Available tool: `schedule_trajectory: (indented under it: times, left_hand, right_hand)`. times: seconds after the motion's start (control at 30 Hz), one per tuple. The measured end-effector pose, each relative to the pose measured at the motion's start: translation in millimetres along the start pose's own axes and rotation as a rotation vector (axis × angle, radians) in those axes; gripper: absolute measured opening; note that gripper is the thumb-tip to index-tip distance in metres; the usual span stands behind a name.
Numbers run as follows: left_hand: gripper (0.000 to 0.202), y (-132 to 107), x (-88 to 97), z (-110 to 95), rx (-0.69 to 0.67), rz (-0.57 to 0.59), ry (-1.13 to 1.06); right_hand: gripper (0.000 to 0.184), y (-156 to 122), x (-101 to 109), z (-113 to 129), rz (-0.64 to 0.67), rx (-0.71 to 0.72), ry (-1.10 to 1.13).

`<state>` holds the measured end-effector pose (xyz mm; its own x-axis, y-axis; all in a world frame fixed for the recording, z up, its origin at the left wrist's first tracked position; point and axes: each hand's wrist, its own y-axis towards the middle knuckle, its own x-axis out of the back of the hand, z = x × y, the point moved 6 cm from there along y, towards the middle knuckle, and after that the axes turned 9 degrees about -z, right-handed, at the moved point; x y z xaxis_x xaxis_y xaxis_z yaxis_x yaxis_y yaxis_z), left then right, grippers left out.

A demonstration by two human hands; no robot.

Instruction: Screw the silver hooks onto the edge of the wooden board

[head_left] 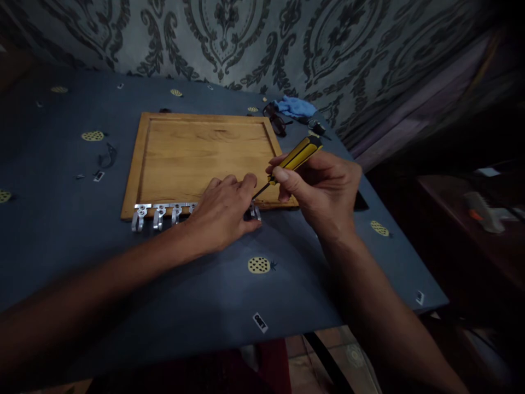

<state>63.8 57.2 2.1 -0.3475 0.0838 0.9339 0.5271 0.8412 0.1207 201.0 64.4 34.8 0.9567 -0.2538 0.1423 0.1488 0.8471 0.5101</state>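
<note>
A wooden board (pixel 197 158) with a raised frame lies flat on the table. Along its near edge runs a metal hook rail (pixel 168 207) with several silver hooks hanging over the side. My left hand (pixel 223 213) covers the right part of the rail, fingers bent over the board's edge and thumb against a hook at the right end. Held in the fingers of my right hand (pixel 324 186) is a yellow and black screwdriver (pixel 297 156). Its shaft slants down to the rail beside my left fingers; the tip is hidden there.
The blue table (pixel 197 306) has a pineapple print. Sunglasses (pixel 276 120) and a blue cloth (pixel 296 106) lie behind the board's right corner. Small screws (pixel 79 176) and a dark curved piece (pixel 107 156) lie to the left. A patterned wall (pixel 246 44) stands behind.
</note>
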Motion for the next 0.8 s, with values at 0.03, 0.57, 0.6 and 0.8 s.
schedule_trajectory:
  times: [0.03, 0.57, 0.6, 0.8]
  left_hand:
    - [0.055, 0.0, -0.1, 0.1, -0.001, 0.001, 0.001]
    - [0.056, 0.2, 1.6, -1.5, 0.003, 0.02, -0.022]
    - [0.057, 0.3, 1.4, -1.2, 0.003, 0.016, -0.021]
    - [0.057, 0.2, 1.5, -1.2, -0.002, -0.006, -0.032]
  right_hand:
    - [0.027, 0.4, 0.1, 0.5, -0.016, 0.006, -0.002]
    - [0.033, 0.1, 3.2, 5.8, -0.13, 0.09, -0.041]
    - [0.034, -0.1, 2.2, 6.2, -0.115, 0.092, -0.039]
    - [0.033, -1.4, 0.8, 4.2, -0.085, 0.05, -0.062]
